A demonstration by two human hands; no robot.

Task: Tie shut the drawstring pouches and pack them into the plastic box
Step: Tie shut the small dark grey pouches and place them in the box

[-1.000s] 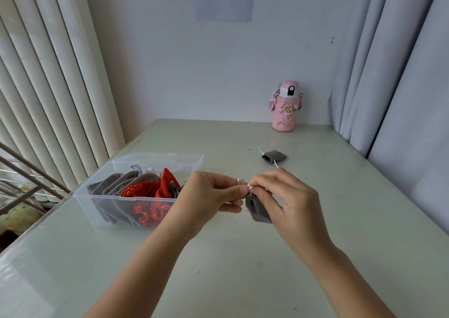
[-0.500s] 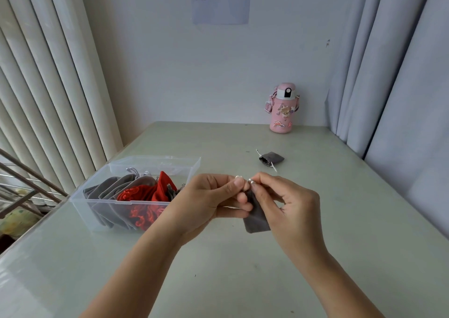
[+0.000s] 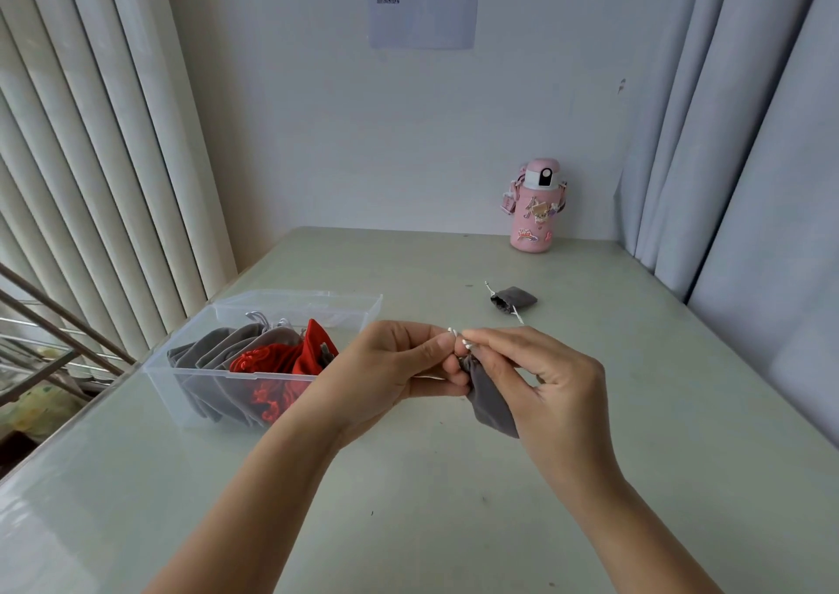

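Observation:
A small grey drawstring pouch (image 3: 489, 396) hangs between my two hands above the table's middle. My left hand (image 3: 395, 366) and my right hand (image 3: 545, 380) both pinch its white drawstring at the gathered neck, fingertips almost touching. The pouch body dangles under my right palm. A clear plastic box (image 3: 190, 378) stands to the left with several grey and red pouches (image 3: 272, 357) packed in it. Another grey pouch (image 3: 514, 299) lies on the table farther back, its mouth open and cord loose.
A pink bottle (image 3: 535, 206) stands at the back near the wall. Curtains hang along the right side and vertical blinds along the left. The table's left edge (image 3: 68, 439) runs just past the box, with a metal rack beyond it.
My hands have stayed together at the pouch's neck, working the cord. The pouch now hangs a little lower under my right hand. The camera has tilted slightly.

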